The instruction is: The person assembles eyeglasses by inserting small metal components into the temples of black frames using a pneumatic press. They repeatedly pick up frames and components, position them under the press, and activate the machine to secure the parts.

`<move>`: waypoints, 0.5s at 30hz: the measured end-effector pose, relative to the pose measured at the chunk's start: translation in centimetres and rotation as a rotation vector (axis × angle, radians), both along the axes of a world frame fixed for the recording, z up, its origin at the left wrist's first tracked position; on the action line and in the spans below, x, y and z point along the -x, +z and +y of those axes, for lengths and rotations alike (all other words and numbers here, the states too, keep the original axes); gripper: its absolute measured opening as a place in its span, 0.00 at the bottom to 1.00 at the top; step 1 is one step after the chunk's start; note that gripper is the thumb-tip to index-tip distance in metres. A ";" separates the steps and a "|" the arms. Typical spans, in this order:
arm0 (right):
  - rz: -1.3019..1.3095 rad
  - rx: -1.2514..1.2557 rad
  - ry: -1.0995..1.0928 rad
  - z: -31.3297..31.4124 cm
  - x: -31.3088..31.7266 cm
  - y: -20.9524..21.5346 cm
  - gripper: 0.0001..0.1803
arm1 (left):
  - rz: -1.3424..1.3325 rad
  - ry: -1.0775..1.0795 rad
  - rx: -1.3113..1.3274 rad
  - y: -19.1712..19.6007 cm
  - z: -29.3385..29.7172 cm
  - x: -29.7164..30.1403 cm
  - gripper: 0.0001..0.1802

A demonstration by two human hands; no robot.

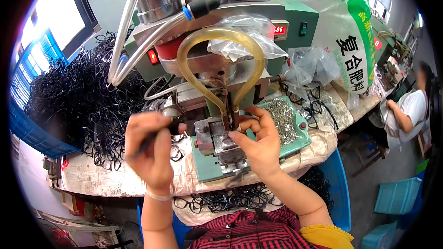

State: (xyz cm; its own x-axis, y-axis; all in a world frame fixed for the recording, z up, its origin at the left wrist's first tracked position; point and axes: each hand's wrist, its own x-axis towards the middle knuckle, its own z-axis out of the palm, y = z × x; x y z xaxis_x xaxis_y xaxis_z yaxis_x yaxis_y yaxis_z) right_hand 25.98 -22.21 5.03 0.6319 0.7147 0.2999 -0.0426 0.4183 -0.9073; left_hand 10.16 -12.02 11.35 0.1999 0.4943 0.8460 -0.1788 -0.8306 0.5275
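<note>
The left hand [150,150] is closed in a narrow grip around a thin black frame piece [146,142], holding it just at 9 o'clock of the small metal block [217,140] on the press machine [207,64]. The right hand [258,145] sits at 3 o'clock of that block, its fingertips [233,134] pinched together and touching the block's top edge; whether they hold a small part cannot be told. A yellowish tube [219,34] loops above the block at 12 o'clock, its 2 ends coming down right over it. A green tray [295,140] of small silver metal pieces [282,119] lies just beyond the right hand at 2 o'clock. A big heap of black frames [78,97] fills a blue crate [27,129] at 9 o'clock on the tabletop [92,177], and more black frames [230,198] hang in a bag below it at 6 o'clock. Another person [408,110] sits well apart at 3 o'clock.
</note>
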 end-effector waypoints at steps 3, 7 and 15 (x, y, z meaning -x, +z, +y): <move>-0.059 0.039 0.070 -1.4 0.4 1.1 0.34 | -0.088 -0.149 0.080 0.4 -0.7 0.1 0.06; -0.646 0.231 -0.129 -3.5 -3.3 0.1 0.24 | 0.453 -0.142 -0.293 -1.9 -2.4 1.7 0.13; -0.987 0.527 -0.644 -3.8 -11.0 -7.9 0.08 | 0.620 -0.131 -0.416 -3.8 -4.0 -1.7 0.18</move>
State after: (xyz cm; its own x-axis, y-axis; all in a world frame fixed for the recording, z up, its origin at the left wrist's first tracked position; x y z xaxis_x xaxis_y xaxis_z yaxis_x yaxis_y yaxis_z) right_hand 37.02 -26.06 -2.89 0.5789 0.5401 0.6109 0.8110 -0.3033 -0.5004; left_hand 11.84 -16.04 7.60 0.7346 0.0984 0.6713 -0.0625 -0.9754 0.2114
